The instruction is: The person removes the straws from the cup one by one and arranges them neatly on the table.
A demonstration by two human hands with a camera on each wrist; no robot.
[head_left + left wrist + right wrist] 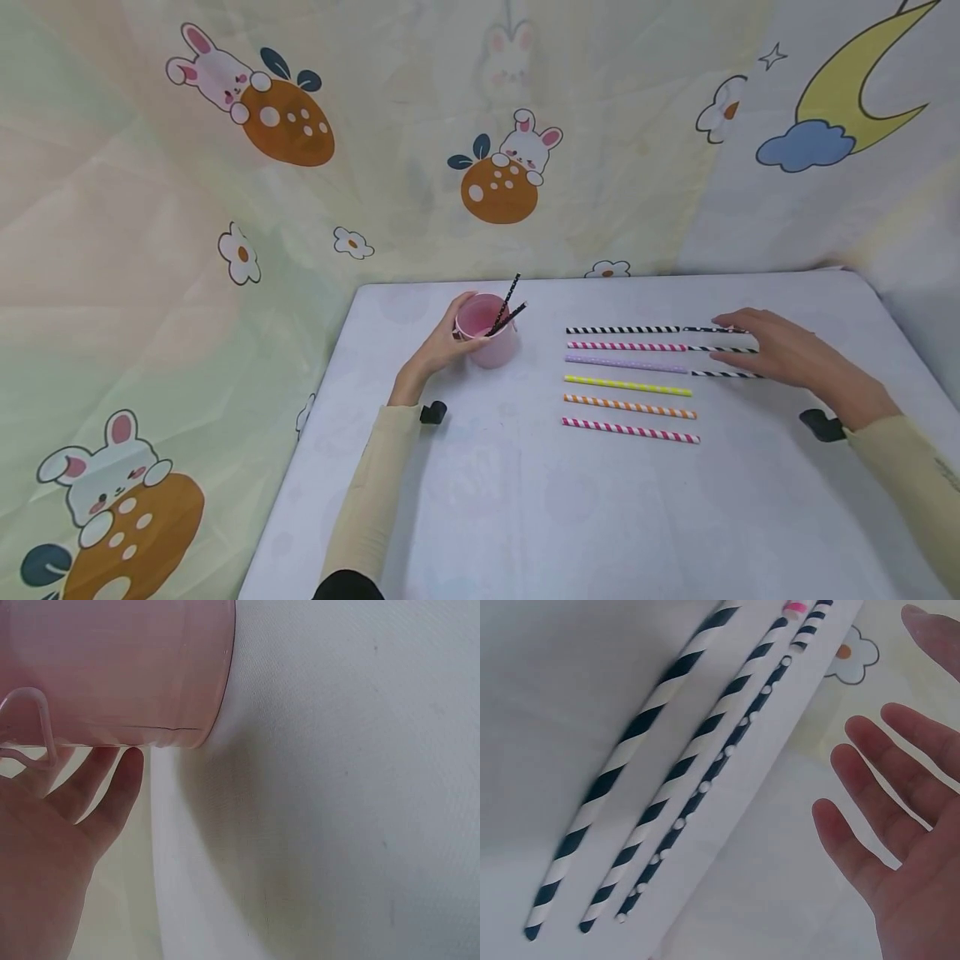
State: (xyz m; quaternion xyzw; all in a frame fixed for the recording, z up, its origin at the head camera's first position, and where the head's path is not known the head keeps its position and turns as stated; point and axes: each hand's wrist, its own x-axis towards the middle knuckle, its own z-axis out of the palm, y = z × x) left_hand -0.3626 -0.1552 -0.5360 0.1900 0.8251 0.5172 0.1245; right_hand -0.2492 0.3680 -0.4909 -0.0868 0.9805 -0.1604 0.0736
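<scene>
cup (492, 353) in left hand (441, 345), right hand (797, 352) over straws (635, 741)

A rabbit-print backdrop (405, 100) rises behind the white table (540, 517).

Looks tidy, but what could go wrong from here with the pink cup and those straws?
The left grip could pull the pink cup off balance, perhaps spilling the two dark straws poking above its rim.
The right grip, close to three black-and-white straws, might brush more than one, since they lie close together.
</scene>
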